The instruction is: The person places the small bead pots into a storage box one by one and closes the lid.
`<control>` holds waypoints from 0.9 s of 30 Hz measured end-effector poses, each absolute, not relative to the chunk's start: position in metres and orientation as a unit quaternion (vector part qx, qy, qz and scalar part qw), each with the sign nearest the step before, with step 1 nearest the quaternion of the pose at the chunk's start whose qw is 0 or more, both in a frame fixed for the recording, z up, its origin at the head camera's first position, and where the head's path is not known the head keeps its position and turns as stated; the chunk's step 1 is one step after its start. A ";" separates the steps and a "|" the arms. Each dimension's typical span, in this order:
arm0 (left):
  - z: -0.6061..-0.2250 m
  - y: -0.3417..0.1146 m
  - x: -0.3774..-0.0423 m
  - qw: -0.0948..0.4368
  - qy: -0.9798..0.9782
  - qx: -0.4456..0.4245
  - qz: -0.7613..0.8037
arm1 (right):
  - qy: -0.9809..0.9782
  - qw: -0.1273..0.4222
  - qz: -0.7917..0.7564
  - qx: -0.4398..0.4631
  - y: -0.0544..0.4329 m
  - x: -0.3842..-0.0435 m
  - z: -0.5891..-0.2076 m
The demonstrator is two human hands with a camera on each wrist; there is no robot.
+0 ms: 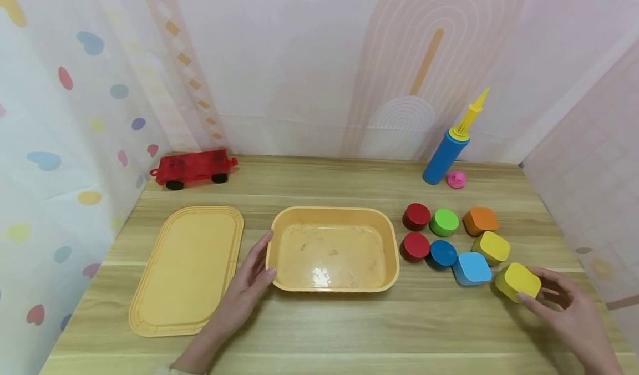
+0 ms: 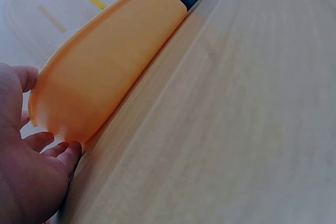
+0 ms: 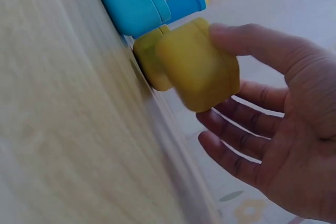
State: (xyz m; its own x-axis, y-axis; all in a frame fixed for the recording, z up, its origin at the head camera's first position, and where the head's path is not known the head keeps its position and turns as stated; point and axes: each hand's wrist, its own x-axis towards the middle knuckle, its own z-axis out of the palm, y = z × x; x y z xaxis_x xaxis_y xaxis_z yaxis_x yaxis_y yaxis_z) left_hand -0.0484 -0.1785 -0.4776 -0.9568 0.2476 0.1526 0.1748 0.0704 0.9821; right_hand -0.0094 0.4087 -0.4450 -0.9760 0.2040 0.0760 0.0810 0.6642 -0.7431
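My right hand (image 1: 569,303) pinches a small yellow rounded-square tub (image 1: 518,282) between thumb and fingers. In the right wrist view this tub (image 3: 199,64) is tilted and held off the table, in front of another yellow tub (image 3: 152,59). With relaxed fingers, my left hand (image 1: 244,286) touches the left end of a pale orange rectangular basin (image 1: 333,211). The left wrist view shows fingertips against the basin's outer wall (image 2: 105,56), the thumb near its rim. Left of the basin lies a flat tray-like lid (image 1: 187,269) of similar colour.
Right of the basin stand red (image 1: 416,216), green (image 1: 444,222) and dark blue (image 1: 442,254) round pieces, plus light blue (image 1: 472,268), yellow (image 1: 491,247) and orange (image 1: 480,221) squarish tubs. Behind are a blue-yellow pump (image 1: 446,153), pink duck (image 1: 456,179) and red wagon (image 1: 194,168).
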 end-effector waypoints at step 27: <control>-0.479 -0.177 -0.048 0.038 0.720 0.127 0.681 | -0.898 0.139 0.415 0.042 0.350 -0.029 -0.400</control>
State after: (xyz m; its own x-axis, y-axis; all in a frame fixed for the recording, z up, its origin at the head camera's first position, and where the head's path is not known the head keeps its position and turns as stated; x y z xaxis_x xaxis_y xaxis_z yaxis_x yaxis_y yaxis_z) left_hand -0.0484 -0.1770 -0.4787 -0.9647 0.2347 0.1193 0.1320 0.0390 0.9905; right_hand -0.0293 0.3500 -0.3999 -0.9578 0.0396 0.2848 -0.1911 0.6522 -0.7336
